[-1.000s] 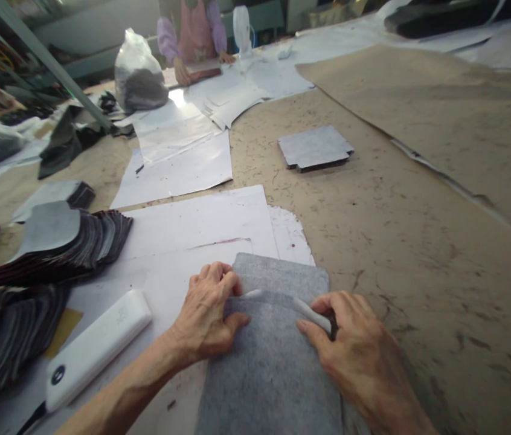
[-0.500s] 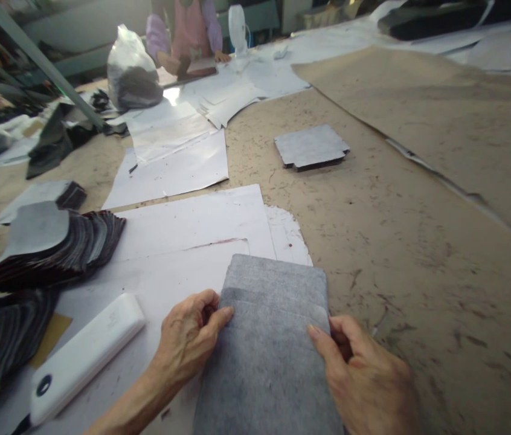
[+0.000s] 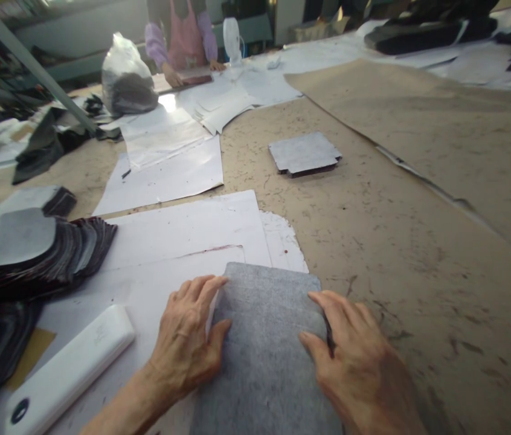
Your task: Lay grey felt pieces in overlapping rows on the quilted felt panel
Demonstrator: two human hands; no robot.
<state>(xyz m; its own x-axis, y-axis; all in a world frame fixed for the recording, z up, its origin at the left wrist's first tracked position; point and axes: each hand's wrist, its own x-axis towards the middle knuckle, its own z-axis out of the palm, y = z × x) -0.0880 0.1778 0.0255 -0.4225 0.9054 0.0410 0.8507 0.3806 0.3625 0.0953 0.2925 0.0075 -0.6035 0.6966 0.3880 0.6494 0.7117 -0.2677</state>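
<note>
A stack of grey fabric pieces [image 3: 269, 350] lies at the bottom centre, partly over white sheets. Along its left edge rests my left hand [image 3: 187, 332], thumb and fingers apart, fingertips touching the upper left side. My right hand [image 3: 359, 356] is at the right edge, its thumb on top and its index finger near the upper right corner, spread apart. Neither hand is closed round the stack. Left of my left hand lies a white handheld device [image 3: 72, 368] with a dark round hole.
Dark layered pieces [image 3: 74, 248] are piled at the left. A small grey notched stack [image 3: 305, 154] sits beyond my hands. Farther back are a filled plastic bag [image 3: 128, 78], a white fan [image 3: 232, 41] and a person [image 3: 185, 36] at the table. Brown sheeting [image 3: 418, 109] lies right.
Both hands have opened from their pinch on the stack's edges, with the fingers now stretched toward its far end. The view has shifted slightly. The person's hand at the back has moved.
</note>
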